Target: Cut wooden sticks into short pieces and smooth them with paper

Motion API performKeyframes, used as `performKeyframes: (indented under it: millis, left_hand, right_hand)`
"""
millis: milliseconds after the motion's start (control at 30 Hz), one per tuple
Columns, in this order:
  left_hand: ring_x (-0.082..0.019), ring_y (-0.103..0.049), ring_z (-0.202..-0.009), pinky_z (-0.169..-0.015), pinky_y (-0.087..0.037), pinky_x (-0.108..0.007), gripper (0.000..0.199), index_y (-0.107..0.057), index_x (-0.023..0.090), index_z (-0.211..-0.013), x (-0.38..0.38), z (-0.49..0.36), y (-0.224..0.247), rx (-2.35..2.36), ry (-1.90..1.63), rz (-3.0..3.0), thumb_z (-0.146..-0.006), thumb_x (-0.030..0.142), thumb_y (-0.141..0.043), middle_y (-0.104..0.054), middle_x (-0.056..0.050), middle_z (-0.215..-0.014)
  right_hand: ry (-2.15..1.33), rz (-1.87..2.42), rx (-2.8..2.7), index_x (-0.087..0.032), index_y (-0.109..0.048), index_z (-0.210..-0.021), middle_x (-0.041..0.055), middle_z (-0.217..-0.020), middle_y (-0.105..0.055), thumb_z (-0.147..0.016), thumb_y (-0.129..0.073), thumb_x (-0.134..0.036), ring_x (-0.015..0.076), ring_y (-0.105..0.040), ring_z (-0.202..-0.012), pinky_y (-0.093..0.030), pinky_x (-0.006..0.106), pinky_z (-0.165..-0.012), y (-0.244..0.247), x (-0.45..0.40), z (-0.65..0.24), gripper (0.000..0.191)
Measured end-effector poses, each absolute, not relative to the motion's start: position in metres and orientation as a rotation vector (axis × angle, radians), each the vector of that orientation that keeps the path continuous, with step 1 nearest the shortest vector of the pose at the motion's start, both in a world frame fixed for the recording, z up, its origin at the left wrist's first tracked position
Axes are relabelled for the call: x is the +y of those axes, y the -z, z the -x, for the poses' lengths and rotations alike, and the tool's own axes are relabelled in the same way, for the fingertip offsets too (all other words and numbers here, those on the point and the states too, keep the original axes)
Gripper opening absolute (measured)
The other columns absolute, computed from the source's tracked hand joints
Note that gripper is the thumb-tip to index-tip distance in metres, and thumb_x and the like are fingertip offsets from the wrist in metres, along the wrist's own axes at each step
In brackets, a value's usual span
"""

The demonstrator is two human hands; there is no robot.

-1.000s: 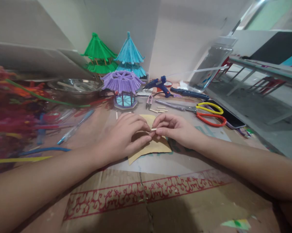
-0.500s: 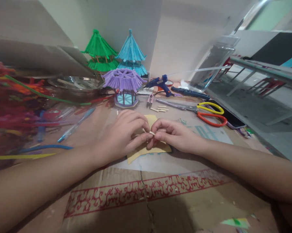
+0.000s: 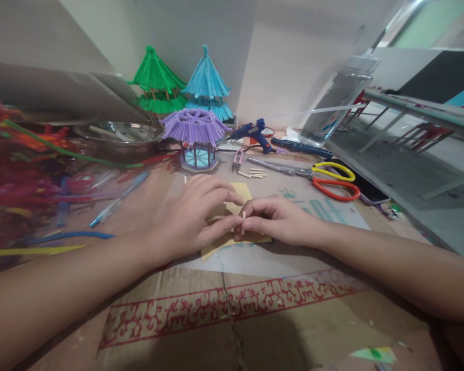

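Observation:
My right hand [image 3: 280, 219] pinches a short pale wooden stick [image 3: 244, 216] between thumb and fingers, holding it nearly upright. My left hand [image 3: 204, 211] meets it from the other side; its thumb tip rests by the stick, while the index finger is lifted away from the thumb. The undersides of the left fingers are partly hidden. Beneath both hands lies a yellow sheet [image 3: 216, 249] on a white printed sheet [image 3: 293, 256]. Several more short wooden sticks [image 3: 257, 173] lie just beyond my hands.
Behind stand a purple pavilion model [image 3: 195, 129], green [image 3: 154, 77] and blue [image 3: 205, 77] roofed models, and a glue gun [image 3: 253, 133]. Thread snips [image 3: 237, 161], scissors [image 3: 334, 180] and a phone [image 3: 366, 186] lie right. Left are a metal bowl [image 3: 116, 136] and pipe cleaners [image 3: 19, 175].
The wooden stick has turned from lying slantwise to nearly upright in my right fingers. My left index finger has lifted away from its thumb.

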State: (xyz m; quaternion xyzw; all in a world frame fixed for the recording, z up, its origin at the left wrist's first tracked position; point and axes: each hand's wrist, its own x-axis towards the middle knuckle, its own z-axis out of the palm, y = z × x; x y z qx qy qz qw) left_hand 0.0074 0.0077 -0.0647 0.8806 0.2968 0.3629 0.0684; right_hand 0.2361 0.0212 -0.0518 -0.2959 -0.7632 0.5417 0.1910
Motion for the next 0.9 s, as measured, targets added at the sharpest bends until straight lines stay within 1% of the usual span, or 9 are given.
performKeyframes:
  millis: [133,233,333,433,500,567,700,800,900]
  left_hand:
    - [-0.024,-0.06,-0.106,-0.095,-0.044,-0.041,0.019,-0.066,0.021,-0.109,0.0062,-0.0071,0.0643,0.868,-1.103,-2.652,-0.095,0.034,-0.064,-0.067,-0.006,-0.111]
    - [-0.024,-0.06,-0.108,-0.096,-0.044,-0.041,0.026,-0.065,0.022,-0.111,0.0058,-0.0078,0.0647,0.847,-1.084,-2.661,-0.091,0.037,-0.07,-0.067,-0.005,-0.113]
    - [-0.025,-0.06,-0.11,-0.097,-0.044,-0.041,0.031,-0.064,0.023,-0.113,0.0062,-0.0086,0.0655,0.825,-1.062,-2.687,-0.088,0.038,-0.075,-0.067,-0.005,-0.114]
    - [-0.024,-0.06,-0.111,-0.097,-0.045,-0.041,0.032,-0.062,0.023,-0.114,0.0066,-0.0088,0.0658,0.815,-1.052,-2.718,-0.088,0.036,-0.075,-0.067,-0.005,-0.114]
    - [-0.025,-0.06,-0.111,-0.097,-0.045,-0.041,0.031,-0.062,0.023,-0.113,0.0065,-0.0087,0.0655,0.823,-1.044,-2.733,-0.089,0.038,-0.074,-0.067,-0.005,-0.114]
    - [-0.025,-0.06,-0.111,-0.097,-0.045,-0.041,0.029,-0.062,0.022,-0.111,0.0062,-0.0085,0.065,0.839,-1.039,-2.733,-0.09,0.039,-0.073,-0.067,-0.005,-0.113]
    - [-0.025,-0.061,-0.111,-0.097,-0.045,-0.041,0.027,-0.063,0.022,-0.112,0.0064,-0.0084,0.0648,0.882,-1.036,-2.704,-0.092,0.039,-0.07,-0.067,-0.006,-0.114]
    - [-0.025,-0.061,-0.111,-0.097,-0.045,-0.041,0.028,-0.064,0.024,-0.115,0.0073,-0.0086,0.0656,0.891,-1.024,-2.696,-0.093,0.04,-0.067,-0.067,-0.005,-0.115]
    - [-0.025,-0.061,-0.112,-0.097,-0.045,-0.041,0.029,-0.063,0.025,-0.118,0.0081,-0.009,0.0668,0.904,-1.006,-2.699,-0.095,0.042,-0.065,-0.067,-0.005,-0.117]
  right_hand:
    - [-1.481,0.801,-2.159,-0.015,-0.067,-0.085,0.0037,-0.082,-0.074,-0.092,-0.067,-0.05,0.0127,-0.064,-0.074,-0.049,0.025,-0.071,0.0514,0.0227,-0.2357,0.035]
    - [-1.457,0.816,-2.169,-0.016,-0.066,-0.081,0.001,-0.076,-0.068,-0.091,-0.067,-0.054,0.011,-0.058,-0.068,-0.046,0.024,-0.067,0.0506,0.023,-0.2357,0.04]
    - [-1.434,0.855,-2.167,-0.015,-0.066,-0.08,0.0003,-0.074,-0.065,-0.09,-0.067,-0.058,0.0106,-0.054,-0.067,-0.044,0.024,-0.065,0.0509,0.0228,-0.2361,0.043]
    - [-1.419,0.872,-2.167,-0.015,-0.066,-0.079,-0.0003,-0.073,-0.063,-0.09,-0.067,-0.056,0.0102,-0.053,-0.067,-0.042,0.024,-0.064,0.0511,0.0228,-0.2361,0.042]
    - [-1.425,0.863,-2.163,-0.016,-0.066,-0.079,-0.0008,-0.073,-0.063,-0.091,-0.067,-0.051,0.01,-0.053,-0.067,-0.043,0.023,-0.065,0.0504,0.0232,-0.2359,0.037]
    - [-1.46,0.832,-2.15,-0.016,-0.067,-0.08,0.0001,-0.076,-0.066,-0.093,-0.066,-0.049,0.0106,-0.057,-0.071,-0.046,0.024,-0.07,0.0494,0.024,-0.2355,0.035]
    - [-1.56,0.768,-2.059,-0.017,-0.068,-0.081,0.0021,-0.083,-0.071,-0.094,-0.065,-0.05,0.0123,-0.064,-0.079,-0.051,0.026,-0.08,0.0497,0.026,-0.2354,0.036]
    - [-1.623,0.767,-1.986,-0.017,-0.067,-0.082,0.0012,-0.083,-0.071,-0.092,-0.069,-0.048,0.0115,-0.065,-0.078,-0.053,0.025,-0.08,0.052,0.0272,-0.2357,0.032]
    - [-1.66,0.787,-1.923,-0.018,-0.065,-0.083,0.0002,-0.08,-0.071,-0.089,-0.073,-0.046,0.0109,-0.066,-0.075,-0.055,0.025,-0.077,0.0538,0.0269,-0.2357,0.03]
